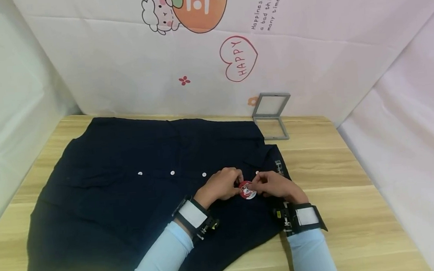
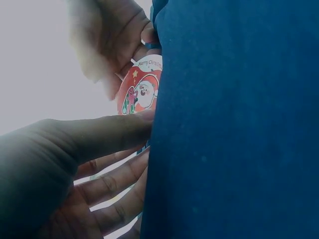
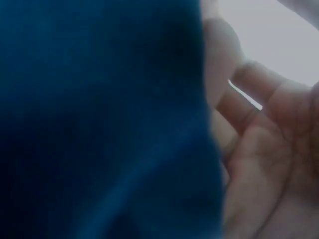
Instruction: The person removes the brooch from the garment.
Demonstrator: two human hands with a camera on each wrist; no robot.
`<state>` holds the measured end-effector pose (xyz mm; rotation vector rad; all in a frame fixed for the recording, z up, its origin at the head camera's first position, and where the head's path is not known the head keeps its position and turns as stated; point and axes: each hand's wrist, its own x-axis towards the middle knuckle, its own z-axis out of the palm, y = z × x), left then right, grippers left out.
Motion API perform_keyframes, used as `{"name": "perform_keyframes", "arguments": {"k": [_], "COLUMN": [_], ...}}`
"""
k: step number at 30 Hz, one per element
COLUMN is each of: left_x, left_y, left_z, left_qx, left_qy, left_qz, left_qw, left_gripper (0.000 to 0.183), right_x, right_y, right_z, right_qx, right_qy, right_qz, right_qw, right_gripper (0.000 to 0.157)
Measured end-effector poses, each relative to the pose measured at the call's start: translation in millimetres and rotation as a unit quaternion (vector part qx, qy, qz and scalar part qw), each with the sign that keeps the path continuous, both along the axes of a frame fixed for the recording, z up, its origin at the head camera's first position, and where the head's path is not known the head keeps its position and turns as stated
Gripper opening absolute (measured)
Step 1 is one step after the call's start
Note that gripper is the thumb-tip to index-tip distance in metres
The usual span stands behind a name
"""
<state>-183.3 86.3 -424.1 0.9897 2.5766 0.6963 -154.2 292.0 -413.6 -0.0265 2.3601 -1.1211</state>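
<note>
Both hands, left hand point(image 1: 220, 184) and right hand point(image 1: 275, 185), pinch a round red badge point(image 1: 247, 190) between them, held against the dark shirt point(image 1: 130, 192) spread on the table point(image 1: 358, 209). The badge reads "Merry Christmas" above a Santa; fingers cover its edges. The right wrist view is blurred. Behind, a grey frame point(image 1: 272, 115) and a backdrop saying "HAPPY" point(image 1: 239, 59).

Your light wooden table point(image 1: 341, 177) carries a dark navy shirt point(image 1: 131, 200) spread flat, and an open grey display case point(image 1: 272, 117) at the back edge.
</note>
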Motion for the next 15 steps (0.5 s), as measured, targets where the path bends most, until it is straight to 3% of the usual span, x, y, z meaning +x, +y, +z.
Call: {"name": "perform_keyframes", "arguments": {"k": [3,7,15], "left_x": [0.0,-0.2,-0.1], "left_y": [-1.1,-1.6,-1.5], "left_z": [-1.1,-1.1,-1.3], "left_qx": [0.002,0.006,0.004], "left_qy": [0.002,0.008,0.006], "left_qz": [-0.001,-0.007,-0.006], "left_qw": [1.0,0.9999,1.0], "left_gripper": [0.017,0.017,0.017], "right_x": [-0.4,-1.0,1.6], "right_y": [0.1,0.1,-0.3], "right_z": [-0.9,-1.2,-0.5], "right_qx": [0.002,0.008,0.014], "right_qy": [0.016,0.037,0.051], "right_qz": [0.046,0.07,0.056], "right_qw": [0.999,0.997,0.997], "right_gripper": [0.021,0.02,0.016]}}
